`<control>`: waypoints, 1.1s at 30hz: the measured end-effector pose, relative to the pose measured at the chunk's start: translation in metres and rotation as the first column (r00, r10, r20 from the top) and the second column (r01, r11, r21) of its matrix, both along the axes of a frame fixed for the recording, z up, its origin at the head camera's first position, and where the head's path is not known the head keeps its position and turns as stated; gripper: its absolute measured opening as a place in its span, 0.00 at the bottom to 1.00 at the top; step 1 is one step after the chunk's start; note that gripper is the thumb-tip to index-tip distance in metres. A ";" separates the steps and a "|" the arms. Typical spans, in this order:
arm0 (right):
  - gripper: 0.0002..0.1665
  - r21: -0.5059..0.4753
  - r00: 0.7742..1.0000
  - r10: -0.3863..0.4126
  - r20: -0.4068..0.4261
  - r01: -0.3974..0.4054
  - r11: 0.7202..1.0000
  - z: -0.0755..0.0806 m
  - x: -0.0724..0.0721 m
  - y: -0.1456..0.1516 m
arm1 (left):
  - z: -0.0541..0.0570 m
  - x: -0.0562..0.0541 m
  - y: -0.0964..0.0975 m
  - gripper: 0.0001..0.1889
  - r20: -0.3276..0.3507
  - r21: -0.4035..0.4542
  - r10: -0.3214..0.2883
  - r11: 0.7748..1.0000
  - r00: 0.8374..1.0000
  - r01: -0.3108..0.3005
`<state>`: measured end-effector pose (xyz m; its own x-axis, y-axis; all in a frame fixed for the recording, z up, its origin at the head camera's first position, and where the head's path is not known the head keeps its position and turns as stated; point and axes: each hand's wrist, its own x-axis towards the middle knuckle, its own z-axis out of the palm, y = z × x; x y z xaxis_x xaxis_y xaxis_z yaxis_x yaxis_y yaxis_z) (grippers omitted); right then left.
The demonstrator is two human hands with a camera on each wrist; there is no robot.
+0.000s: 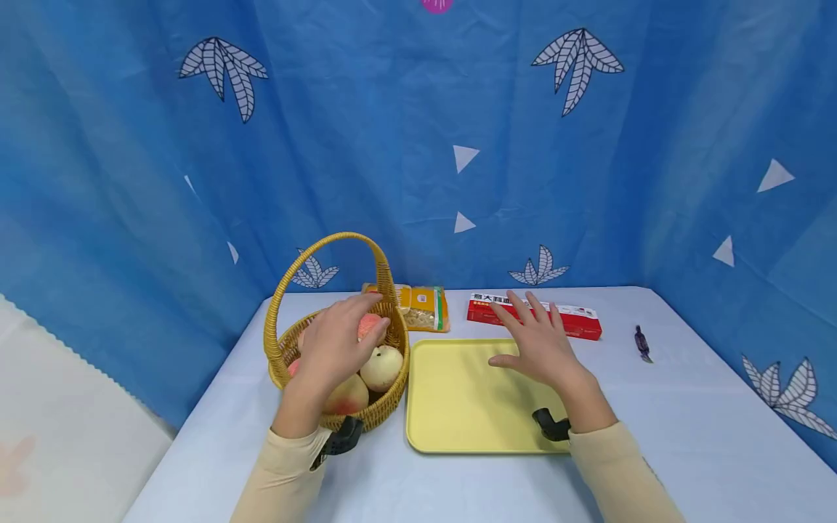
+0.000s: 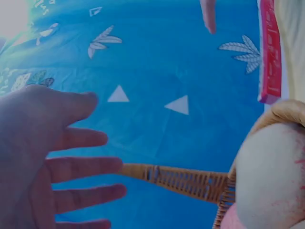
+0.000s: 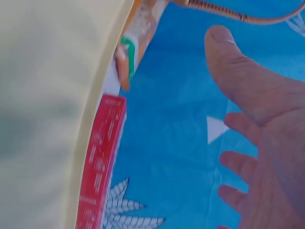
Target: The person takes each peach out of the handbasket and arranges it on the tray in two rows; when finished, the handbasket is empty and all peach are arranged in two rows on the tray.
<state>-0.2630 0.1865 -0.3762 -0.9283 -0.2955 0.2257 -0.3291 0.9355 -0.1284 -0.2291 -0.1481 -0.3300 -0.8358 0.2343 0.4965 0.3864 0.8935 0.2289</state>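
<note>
My left hand (image 1: pixel 340 341) hovers over a yellow wicker basket (image 1: pixel 273 335) with a tall arched handle, its fingers spread in the left wrist view. Round fruits that look like peaches lie in the basket, among them a pale one (image 1: pixel 382 368) and a pink one (image 1: pixel 369 325); the hand hides part of them. Above a yellow tray (image 1: pixel 451 399) my right hand (image 1: pixel 538 341) is held with straight, parted fingers and nothing in it. Behind its fingertips lies a red and white box (image 1: pixel 575 322).
An orange bag (image 1: pixel 425 309) of what looks like pasta lies at the back, partly behind the basket. A small dark wrapped candy (image 1: pixel 642 343) is on the right of the white table (image 1: pixel 706 421). Blue curtain (image 1: pixel 418 145) surrounds the back and sides.
</note>
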 end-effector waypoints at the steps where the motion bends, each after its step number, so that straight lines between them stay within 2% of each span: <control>1: 0.62 -0.006 1.000 0.010 -0.007 -0.010 1.000 0.000 0.000 -0.003 | 0.002 0.002 0.001 0.23 -0.035 0.031 -0.012 0.999 0.999 0.013; 4: 0.61 -0.011 0.999 0.038 -0.017 -0.038 0.999 0.001 0.000 -0.013 | 0.009 0.009 0.001 0.19 -0.161 0.089 -0.039 0.995 0.986 0.054; 6: 0.60 -0.011 0.998 0.058 -0.020 -0.058 0.998 0.001 -0.001 -0.020 | 0.013 0.013 0.000 0.17 -0.253 0.120 -0.064 0.988 0.965 0.097; 10: 0.57 -0.053 0.995 0.103 -0.001 -0.102 0.993 0.004 0.000 -0.035 | 0.020 0.018 -0.005 0.14 -0.404 0.170 -0.103 0.968 0.909 0.185; 13: 0.54 -0.112 0.989 0.141 0.031 -0.137 0.984 0.005 0.000 -0.045 | 0.026 0.021 -0.010 0.14 -0.496 0.227 -0.111 0.941 0.861 0.252; 15: 0.53 -0.155 0.984 0.170 0.055 -0.160 0.975 0.005 -0.001 -0.052 | 0.030 0.023 -0.013 0.13 -0.552 0.281 -0.120 0.905 0.825 0.319; 16: 0.52 -0.177 0.981 0.184 0.065 -0.170 0.969 0.005 -0.001 -0.055 | 0.032 0.024 -0.016 0.13 -0.581 0.311 -0.126 0.879 0.804 0.362; 19: 0.50 -0.244 0.971 0.223 0.091 -0.196 0.950 0.004 -0.003 -0.065 | 0.038 0.026 -0.023 0.13 -0.656 0.403 -0.134 0.769 0.743 0.496; 21: 0.48 -0.282 0.966 0.240 0.101 -0.203 0.938 0.003 -0.004 -0.071 | 0.041 0.028 -0.029 0.12 -0.686 0.455 -0.119 0.700 0.718 0.551; 23: 0.48 -0.307 0.962 0.250 0.108 -0.207 0.929 0.002 -0.006 -0.077 | 0.043 0.030 -0.037 0.12 -0.697 0.501 -0.086 0.652 0.711 0.570; 24: 0.48 -0.319 0.960 0.257 0.111 -0.211 0.924 0.001 -0.006 -0.080 | 0.043 0.030 -0.041 0.12 -0.697 0.520 -0.068 0.637 0.714 0.568; 29: 0.47 -0.367 0.947 0.297 0.120 -0.235 0.900 -0.002 -0.009 -0.096 | 0.043 0.026 -0.063 0.13 -0.684 0.600 0.023 0.587 0.729 0.544; 33: 0.47 -0.388 0.934 0.329 0.137 -0.255 0.886 -0.002 -0.010 -0.108 | 0.040 0.019 -0.081 0.13 -0.673 0.636 0.070 0.563 0.736 0.528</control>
